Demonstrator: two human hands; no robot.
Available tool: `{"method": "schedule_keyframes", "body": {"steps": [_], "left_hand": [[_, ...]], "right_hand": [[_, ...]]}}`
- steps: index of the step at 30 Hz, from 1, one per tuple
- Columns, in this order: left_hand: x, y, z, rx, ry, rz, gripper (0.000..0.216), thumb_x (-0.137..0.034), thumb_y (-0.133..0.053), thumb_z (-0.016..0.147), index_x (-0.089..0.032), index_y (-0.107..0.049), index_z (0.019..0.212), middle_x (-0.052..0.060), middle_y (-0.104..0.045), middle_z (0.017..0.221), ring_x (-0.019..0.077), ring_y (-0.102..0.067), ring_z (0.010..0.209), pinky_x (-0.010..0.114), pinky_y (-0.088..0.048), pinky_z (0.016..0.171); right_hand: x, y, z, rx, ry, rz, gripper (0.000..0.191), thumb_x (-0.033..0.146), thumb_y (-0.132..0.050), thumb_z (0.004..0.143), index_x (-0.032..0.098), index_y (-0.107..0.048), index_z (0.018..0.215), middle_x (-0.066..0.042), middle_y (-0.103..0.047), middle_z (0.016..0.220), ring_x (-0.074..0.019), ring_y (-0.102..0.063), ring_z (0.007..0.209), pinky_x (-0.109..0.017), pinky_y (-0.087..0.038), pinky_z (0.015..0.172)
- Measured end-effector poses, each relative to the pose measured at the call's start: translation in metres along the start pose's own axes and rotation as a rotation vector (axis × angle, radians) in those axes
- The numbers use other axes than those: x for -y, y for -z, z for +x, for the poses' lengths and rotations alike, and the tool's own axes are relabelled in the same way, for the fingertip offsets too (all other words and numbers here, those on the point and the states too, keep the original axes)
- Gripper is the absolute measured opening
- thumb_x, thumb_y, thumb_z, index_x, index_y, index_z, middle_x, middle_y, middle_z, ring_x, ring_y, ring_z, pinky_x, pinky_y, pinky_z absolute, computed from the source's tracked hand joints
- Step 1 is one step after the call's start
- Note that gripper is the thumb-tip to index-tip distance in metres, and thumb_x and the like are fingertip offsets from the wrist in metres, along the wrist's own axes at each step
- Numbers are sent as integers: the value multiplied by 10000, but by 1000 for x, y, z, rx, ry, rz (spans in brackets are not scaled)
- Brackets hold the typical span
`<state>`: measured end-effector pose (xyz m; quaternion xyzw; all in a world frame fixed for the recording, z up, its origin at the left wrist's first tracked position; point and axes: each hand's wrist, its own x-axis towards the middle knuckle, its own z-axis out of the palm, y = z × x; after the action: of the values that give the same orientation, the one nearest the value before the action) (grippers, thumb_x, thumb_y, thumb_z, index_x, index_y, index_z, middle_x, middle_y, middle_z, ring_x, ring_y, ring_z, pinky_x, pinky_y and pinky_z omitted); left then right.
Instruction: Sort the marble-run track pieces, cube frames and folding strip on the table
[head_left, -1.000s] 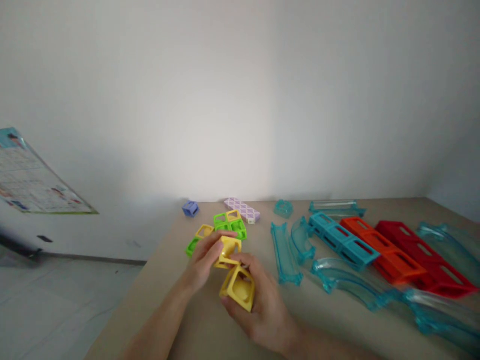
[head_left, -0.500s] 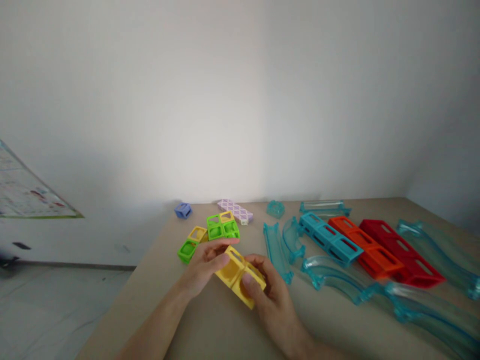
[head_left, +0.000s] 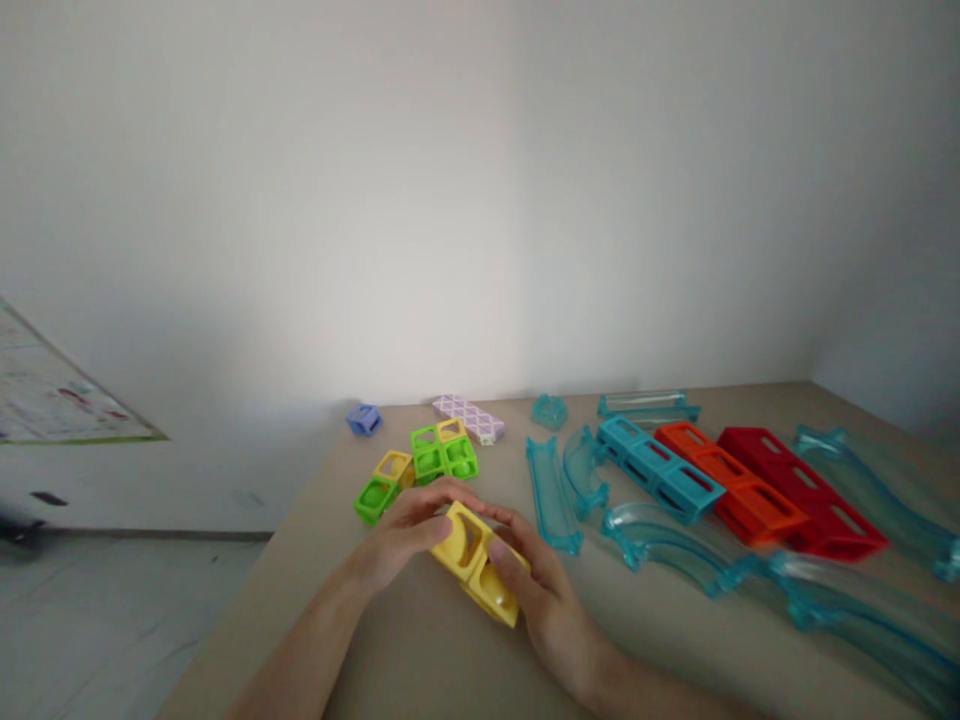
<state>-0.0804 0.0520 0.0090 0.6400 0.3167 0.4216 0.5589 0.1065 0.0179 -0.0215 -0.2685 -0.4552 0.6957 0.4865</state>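
Gripping yellow block pair at lower ctr w/ half-curled L hand & R hand, prob. fingers behind too. Room at bottom ctr, betw. table edge lower left & teal track.

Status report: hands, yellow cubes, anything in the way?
Left hand and right hand both gripping yellow cubes. Cubes side by side, touching. No obstruction seen; green-and-yellow blocks just beyond left hand.

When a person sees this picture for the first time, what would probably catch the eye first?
Probably the two yellow blocks, held between the left hand and the right hand at the lower middle. Next, perhaps, the red bar, orange bar and blue bar, side by side on the table's right part, with clear teal tracks around them.
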Motion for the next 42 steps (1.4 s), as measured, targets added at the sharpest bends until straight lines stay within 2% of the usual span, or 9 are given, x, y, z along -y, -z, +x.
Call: {"method": "schedule_keyframes", "body": {"steps": [3,5,9,12,15,19,25,32,42], "left_hand": [[1,-1,0,21,121,-28,297,-374,-690,774,-144,-714,962,65,-620,888,180,-562,789,263,-424,697],[1,-4,1,-38,128,-62,222,-328,-723,742,-136,-703,851,35,-611,785,144,-547,699,235,-412,630],[-1,-7,7,-447,17,-320,165,-292,-722,738,-161,-624,716,-7,-632,713,106,-555,621,207,-434,590],[-3,-6,11,-605,-43,-435,193,-282,-741,729,-161,-594,699,-16,-653,708,101,-584,628,206,-464,610],[-2,-11,11,-555,-36,-408,219,-277,-770,698,-146,-595,691,22,-696,839,123,-623,692,235,-495,653],[6,-29,7,-420,-7,-333,204,-275,-771,703,-150,-641,797,87,-664,1154,178,-654,874,268,-511,742],[9,-41,2,-110,49,-168,460,-302,-790,681,-193,-637,1100,77,-680,1112,238,-626,1000,324,-495,854],[4,-28,-3,-146,66,-58,443,-232,-814,646,-195,-643,1053,35,-696,971,192,-638,868,266,-503,757],[1,-25,-2,-168,0,51,430,-217,-817,639,-193,-546,972,34,-640,948,177,-618,841,246,-486,698]], "right_hand": [[-3,4,-4,-3,35,-171,399,471,-524,918,248,-562,1247,-47,-671,1053,-217,-618,982,-337,-477,858],[-4,6,-7,-43,66,-327,408,471,-487,938,266,-557,1284,-52,-657,1142,-227,-590,1063,-358,-438,941],[-1,8,-12,-184,173,-457,397,462,-401,974,289,-540,1303,-32,-528,1365,-229,-426,1279,-360,-290,1088],[3,9,-12,-298,237,-396,336,463,-389,973,289,-517,1231,-40,-559,1231,-217,-493,1142,-346,-378,990],[5,9,-10,-376,326,-343,234,461,-425,956,282,-495,1090,-33,-545,1058,-204,-514,984,-324,-430,874],[3,6,-9,-382,367,-314,153,420,-400,975,291,-435,1050,-23,-505,1047,-185,-491,970,-298,-422,855],[-2,11,-9,-313,283,-334,108,377,-392,984,290,-398,1048,-6,-483,1015,-174,-477,958,-269,-415,843],[0,12,-12,-159,261,-403,139,315,-375,987,284,-399,1121,-17,-474,1078,-178,-471,1038,-279,-402,900],[2,12,-11,-116,318,-616,248,190,-419,942,261,-363,1173,-41,-495,1075,-189,-509,1021,-314,-427,908]]}}
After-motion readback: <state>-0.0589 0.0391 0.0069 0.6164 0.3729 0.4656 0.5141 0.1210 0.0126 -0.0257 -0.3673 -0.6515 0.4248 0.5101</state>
